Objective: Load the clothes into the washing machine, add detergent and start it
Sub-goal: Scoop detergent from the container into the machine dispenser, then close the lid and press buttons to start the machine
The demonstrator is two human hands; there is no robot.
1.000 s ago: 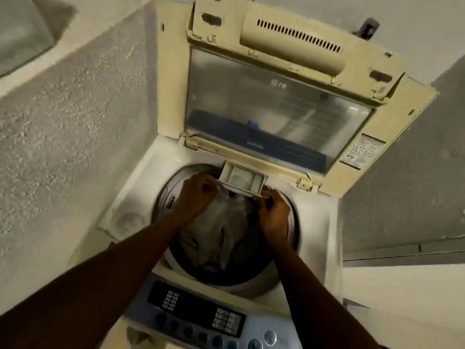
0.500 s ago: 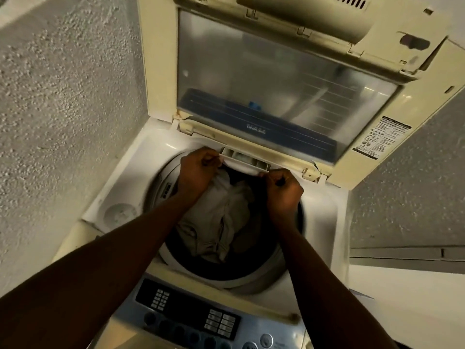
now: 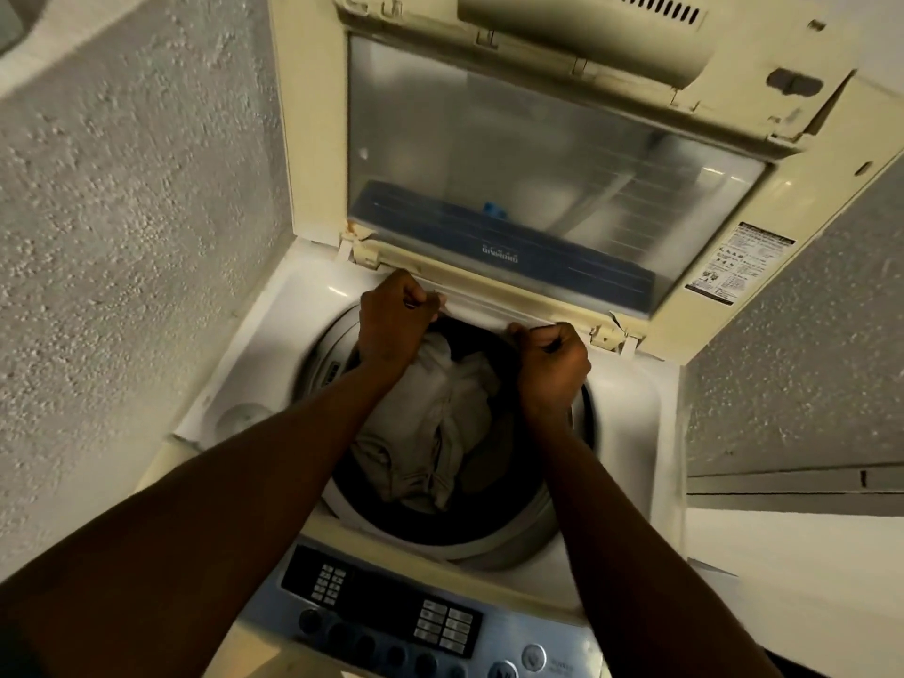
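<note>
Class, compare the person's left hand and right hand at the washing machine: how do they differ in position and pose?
The left hand sits farther back, near the lid's hinge; the right hand sits nearer the camera, toward the hinge on the other side. The left hand lies partly over the pale clothes; the right hand is over the drum's dark edge. Both are curled into fists, pressing at the ends of the white drawer front below the raised lid.
</note>
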